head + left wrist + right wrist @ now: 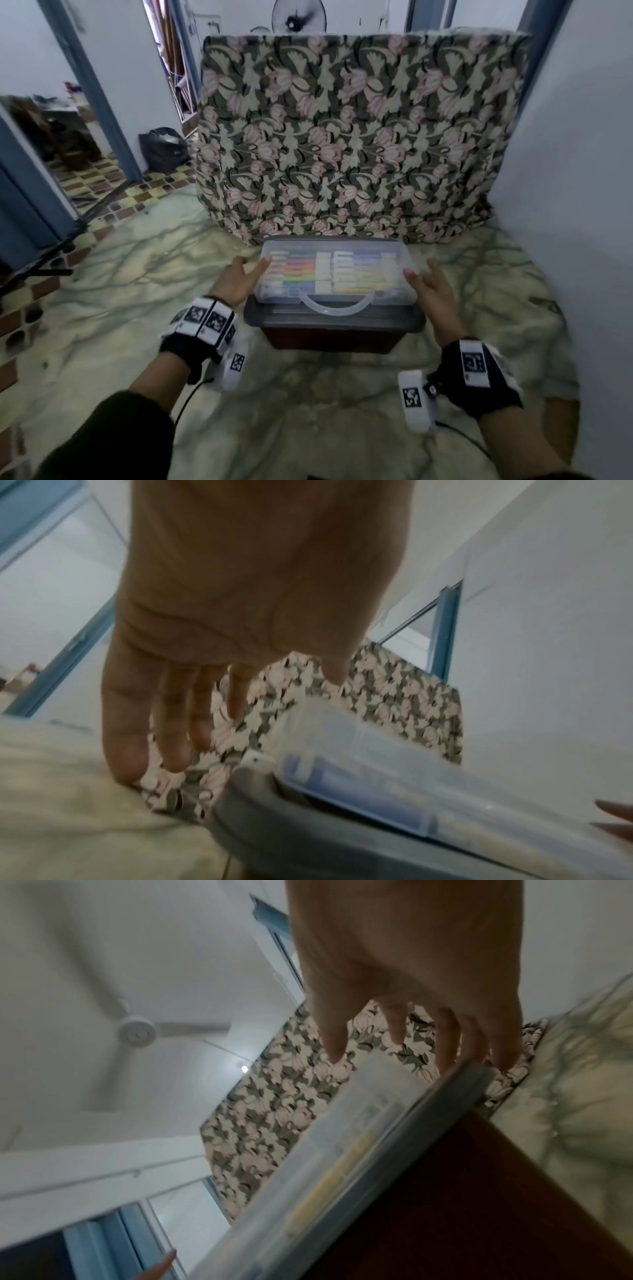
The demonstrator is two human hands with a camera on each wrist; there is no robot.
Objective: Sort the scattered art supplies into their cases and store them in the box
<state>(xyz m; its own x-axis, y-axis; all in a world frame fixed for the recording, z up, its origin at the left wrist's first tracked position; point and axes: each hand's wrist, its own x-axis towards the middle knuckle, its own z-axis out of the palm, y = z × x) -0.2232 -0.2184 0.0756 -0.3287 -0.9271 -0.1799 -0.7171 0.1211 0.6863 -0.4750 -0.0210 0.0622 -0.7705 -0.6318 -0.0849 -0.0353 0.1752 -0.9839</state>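
Observation:
A clear plastic case (329,274) with a carry handle, filled with coloured markers, lies flat on top of a dark box (335,337) with a grey rim. My left hand (241,277) is at the case's left end, fingers straight, index tip at its corner. My right hand (428,286) is at the right end, fingers straight beside the edge. In the left wrist view the left hand (178,723) is spread open beside the case (377,764) and the box's grey rim (274,818). In the right wrist view the right hand's (411,1031) fingertips reach the case (342,1145) and the box (462,1204).
A floral-patterned mattress (342,137) stands upright just behind the box. A white wall (565,171) closes the right side. The box sits on a pale marbled blanket (308,411). A black bag (164,150) and dark stand legs (51,253) are on the tiled floor at left.

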